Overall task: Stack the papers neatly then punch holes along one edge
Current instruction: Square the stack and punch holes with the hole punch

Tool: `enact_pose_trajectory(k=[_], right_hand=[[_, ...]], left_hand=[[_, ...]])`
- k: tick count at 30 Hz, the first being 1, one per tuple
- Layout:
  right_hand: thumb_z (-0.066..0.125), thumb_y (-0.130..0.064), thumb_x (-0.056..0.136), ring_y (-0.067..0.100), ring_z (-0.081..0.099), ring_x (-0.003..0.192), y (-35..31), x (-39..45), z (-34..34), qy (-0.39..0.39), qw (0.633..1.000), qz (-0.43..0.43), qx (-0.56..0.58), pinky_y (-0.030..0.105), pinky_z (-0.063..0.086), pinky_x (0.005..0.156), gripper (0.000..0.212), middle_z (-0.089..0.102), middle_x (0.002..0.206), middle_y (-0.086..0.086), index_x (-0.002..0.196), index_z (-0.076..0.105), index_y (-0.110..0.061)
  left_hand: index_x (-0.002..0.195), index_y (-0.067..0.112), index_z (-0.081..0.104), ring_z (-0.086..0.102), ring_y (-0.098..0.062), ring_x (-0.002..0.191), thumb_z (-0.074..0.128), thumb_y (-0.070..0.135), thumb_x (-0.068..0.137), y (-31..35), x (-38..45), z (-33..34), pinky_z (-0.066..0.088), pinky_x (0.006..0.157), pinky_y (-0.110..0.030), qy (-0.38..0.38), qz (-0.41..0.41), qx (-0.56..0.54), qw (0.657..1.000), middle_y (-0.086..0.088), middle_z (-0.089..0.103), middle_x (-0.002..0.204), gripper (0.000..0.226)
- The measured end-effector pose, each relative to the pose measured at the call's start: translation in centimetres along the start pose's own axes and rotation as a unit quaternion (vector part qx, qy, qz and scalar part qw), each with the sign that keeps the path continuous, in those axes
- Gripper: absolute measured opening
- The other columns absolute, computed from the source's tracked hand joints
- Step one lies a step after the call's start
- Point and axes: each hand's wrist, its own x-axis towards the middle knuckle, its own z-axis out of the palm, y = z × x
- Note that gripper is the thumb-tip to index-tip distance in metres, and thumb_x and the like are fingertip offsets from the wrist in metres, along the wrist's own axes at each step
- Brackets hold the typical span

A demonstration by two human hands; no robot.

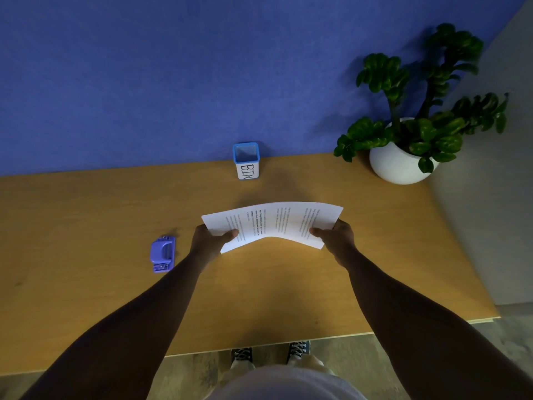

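Observation:
A stack of white printed papers (274,223) is held above the middle of the wooden table (86,284), bowed upward in an arch. My left hand (210,239) grips the stack's left end, thumb on top. My right hand (336,238) grips its right end the same way. A purple hole punch (163,253) lies on the table to the left of my left hand, apart from it.
A small blue-rimmed container labelled BIN (246,161) stands at the table's back edge against the blue wall. A potted green plant in a white round pot (399,166) occupies the back right corner. The table's right edge runs close beyond my right arm.

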Motion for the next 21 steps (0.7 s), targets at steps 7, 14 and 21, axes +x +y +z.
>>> enact_pose_trajectory(k=[7, 14, 21], right_hand=[[0.075, -0.018, 0.084, 0.017, 0.067, 0.084, -0.5, 0.3, -0.1, -0.006, 0.999, -0.037, -0.016, 0.019, 0.05, 0.058, 0.022, 0.069, 0.094, -0.003, 0.105, 0.068, -0.017], [0.072, -0.025, 0.088, 0.018, 0.069, 0.089, -1.8, 0.7, -0.3, -0.02, 0.997, -0.072, 0.025, 0.03, 0.057, 0.07, 0.02, 0.072, 0.099, -0.003, 0.107, 0.068, -0.021], [0.071, -0.018, 0.088, 0.03, 0.071, 0.096, -2.5, 1.0, -1.1, -0.072, 0.992, -0.045, 0.096, 0.049, 0.058, 0.085, 0.025, 0.074, 0.108, 0.007, 0.113, 0.069, -0.013]], left_hand=[[0.105, 0.013, 0.072, 0.071, -0.016, 0.089, 0.082, 0.016, 0.079, 1.0, 0.5, 0.1, 0.055, 0.073, -0.027, 0.014, 0.026, -0.009, 1.0, 0.002, 0.074, 0.097, 0.028], [0.097, 0.016, 0.073, 0.071, 0.005, 0.07, 0.08, 0.02, 0.081, 3.7, 0.7, -0.4, 0.051, 0.056, -0.01, 0.043, 0.078, -0.035, 0.995, 0.01, 0.075, 0.09, 0.018], [0.105, 0.011, 0.074, 0.073, -0.015, 0.08, 0.082, 0.028, 0.08, 4.2, 1.4, -1.9, 0.058, 0.068, -0.025, 0.047, 0.049, -0.061, 0.996, 0.001, 0.077, 0.097, 0.031]])
